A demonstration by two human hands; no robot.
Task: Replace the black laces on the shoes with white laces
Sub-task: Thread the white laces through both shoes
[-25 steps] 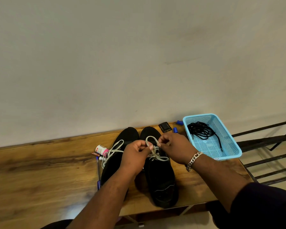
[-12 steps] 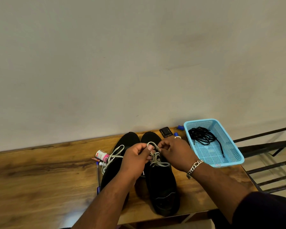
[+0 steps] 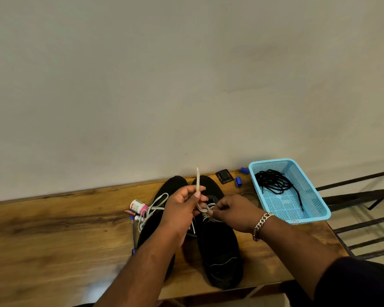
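small bottle [image 3: 137, 205] | pens [image 3: 133, 231] | black case [image 3: 224, 176] | blue caps [image 3: 238, 181]

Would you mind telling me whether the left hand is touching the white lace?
Touching: the head view shows the left hand pinching the white lace, whose end sticks up above its fingers.

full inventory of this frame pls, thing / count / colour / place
shoes: 2, black, side by side at table middle
white laces: 2, one loose on the left shoe, one on the right shoe, end pulled up
black laces: a tangle, count unclear, in the basket
basket: 1, light blue, table's right end
table: 1, brown wood, against the wall
small bottle: 1, white and pink, left of the shoes
pens: a few, count unclear, by the bottle
small square object: 1, black, behind the shoes
blue caps: 2, near the basket
metal rack: 1, dark, far right
bracelet: 1, silver, right wrist
left hand: pinches the raised lace end
right hand: pinches the lace at the right shoe
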